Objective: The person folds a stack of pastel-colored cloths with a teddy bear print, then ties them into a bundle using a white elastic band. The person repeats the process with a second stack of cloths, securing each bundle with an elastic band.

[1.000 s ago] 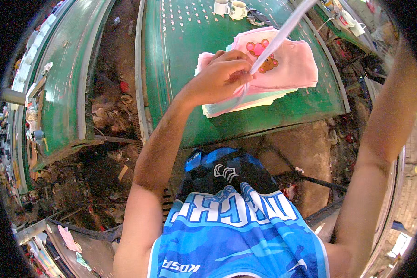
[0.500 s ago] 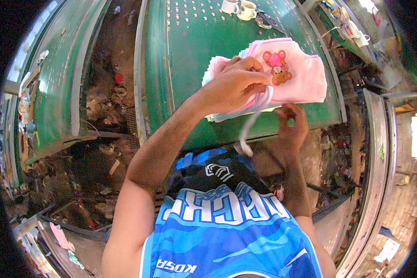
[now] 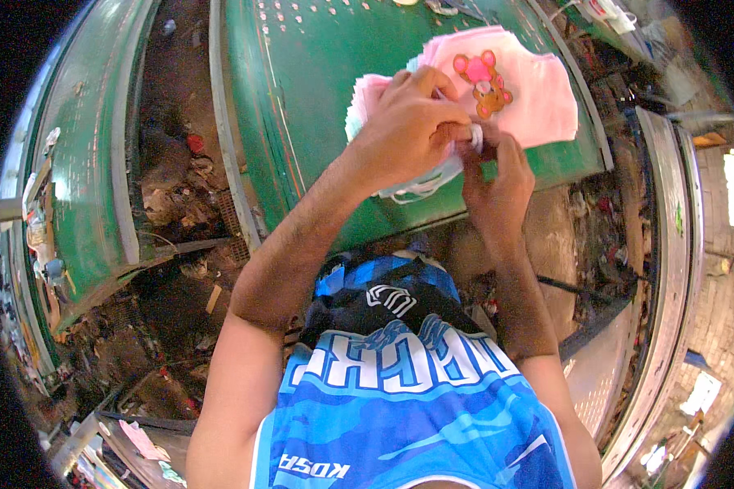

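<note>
A stack of pink fabric pieces [image 3: 538, 98] with a printed bear on top lies on the green table [image 3: 326, 81], near its front edge. Pale blue-green layers show at its left side. My left hand [image 3: 416, 114] rests over the middle of the stack, its fingers pinched on a white cloth strip [image 3: 476, 135]. Right beside those fingertips, at the stack's near edge, my right hand [image 3: 501, 175] is closed on the same strip. Part of the strip is hidden between the fingers. A thin white loop [image 3: 420, 190] hangs below the left wrist.
Parallel to mine, another long green table [image 3: 98, 163] stands at the left, across a gap littered with scraps [image 3: 183, 187]. Small marks dot my table's far part. A long pale rail or bench edge [image 3: 669, 244] runs along the right.
My right hand has come up and left to meet my left hand. The strip's end, which hung toward my lap, is now gathered at the fingers. The whole view has shifted slightly.
</note>
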`<act>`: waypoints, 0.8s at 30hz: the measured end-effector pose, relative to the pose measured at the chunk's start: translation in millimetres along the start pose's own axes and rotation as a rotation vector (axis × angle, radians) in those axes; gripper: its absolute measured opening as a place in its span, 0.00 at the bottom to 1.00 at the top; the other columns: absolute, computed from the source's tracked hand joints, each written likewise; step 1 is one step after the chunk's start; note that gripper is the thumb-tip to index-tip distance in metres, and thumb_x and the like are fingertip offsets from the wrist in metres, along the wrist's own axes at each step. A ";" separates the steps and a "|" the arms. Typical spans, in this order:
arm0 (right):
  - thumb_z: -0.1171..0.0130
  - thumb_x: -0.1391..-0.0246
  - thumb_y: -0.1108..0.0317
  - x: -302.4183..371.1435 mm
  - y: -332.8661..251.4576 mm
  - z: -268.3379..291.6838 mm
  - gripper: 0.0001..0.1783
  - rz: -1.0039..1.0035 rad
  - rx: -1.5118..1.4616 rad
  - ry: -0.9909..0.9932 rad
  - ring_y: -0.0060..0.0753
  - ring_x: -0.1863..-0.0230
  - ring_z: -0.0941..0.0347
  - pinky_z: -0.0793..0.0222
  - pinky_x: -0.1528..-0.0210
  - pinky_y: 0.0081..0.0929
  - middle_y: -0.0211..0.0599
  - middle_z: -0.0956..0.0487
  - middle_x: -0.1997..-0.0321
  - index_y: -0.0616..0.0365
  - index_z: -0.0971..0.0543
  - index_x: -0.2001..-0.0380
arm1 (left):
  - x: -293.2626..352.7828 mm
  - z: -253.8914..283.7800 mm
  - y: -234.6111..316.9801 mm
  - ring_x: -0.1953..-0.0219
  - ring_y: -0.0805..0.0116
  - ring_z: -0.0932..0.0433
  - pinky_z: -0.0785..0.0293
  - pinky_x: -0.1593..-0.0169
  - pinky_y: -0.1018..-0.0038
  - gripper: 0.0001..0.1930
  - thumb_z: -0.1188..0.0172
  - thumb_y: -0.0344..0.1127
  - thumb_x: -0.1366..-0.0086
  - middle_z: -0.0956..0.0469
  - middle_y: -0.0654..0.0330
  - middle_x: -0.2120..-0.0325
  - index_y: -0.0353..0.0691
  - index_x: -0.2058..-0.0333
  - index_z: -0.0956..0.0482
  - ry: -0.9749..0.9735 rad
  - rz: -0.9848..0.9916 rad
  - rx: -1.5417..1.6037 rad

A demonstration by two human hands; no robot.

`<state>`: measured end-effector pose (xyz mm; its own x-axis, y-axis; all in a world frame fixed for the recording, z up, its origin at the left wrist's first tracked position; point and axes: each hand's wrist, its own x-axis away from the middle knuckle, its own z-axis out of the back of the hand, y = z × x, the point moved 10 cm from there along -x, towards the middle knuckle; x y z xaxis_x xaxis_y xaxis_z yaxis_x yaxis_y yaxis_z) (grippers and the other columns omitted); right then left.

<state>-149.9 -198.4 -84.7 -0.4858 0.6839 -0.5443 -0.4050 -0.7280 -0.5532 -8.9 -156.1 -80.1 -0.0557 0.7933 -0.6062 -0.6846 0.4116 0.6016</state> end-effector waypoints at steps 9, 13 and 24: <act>0.38 0.37 0.70 -18.7 38.3 -19.6 0.11 -0.403 -0.409 -0.339 0.27 0.63 0.22 0.26 0.55 0.32 0.41 0.15 0.62 0.64 0.17 0.55 | 7.5 21.1 -3.5 0.52 0.50 0.21 0.23 0.47 0.62 0.10 0.32 0.26 0.41 0.23 0.52 0.56 0.36 0.61 0.20 -0.058 -0.012 -0.038; 0.39 0.36 0.70 -34.0 -3.7 -34.2 0.10 -0.042 -0.078 -0.464 0.37 0.54 0.22 0.29 0.48 0.33 0.37 0.16 0.52 0.63 0.18 0.54 | 11.3 35.5 -12.7 0.46 0.50 0.23 0.26 0.41 0.58 0.10 0.32 0.28 0.41 0.23 0.53 0.54 0.37 0.60 0.18 -0.066 0.029 -0.092; 0.36 0.43 0.72 -28.7 -55.3 -66.3 0.13 0.462 -0.222 -0.310 0.50 0.40 0.23 0.27 0.36 0.43 0.46 0.16 0.48 0.66 0.17 0.56 | 33.6 59.3 -49.7 0.37 0.48 0.28 0.34 0.33 0.55 0.26 0.28 0.35 0.43 0.26 0.52 0.41 0.39 0.45 0.19 -0.024 0.037 -0.476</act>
<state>-62.2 -174.6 -80.3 -0.7897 0.2292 -0.5690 0.0567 -0.8964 -0.4397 66.4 -123.3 -99.5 -0.0730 0.8162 -0.5731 -0.9396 0.1365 0.3140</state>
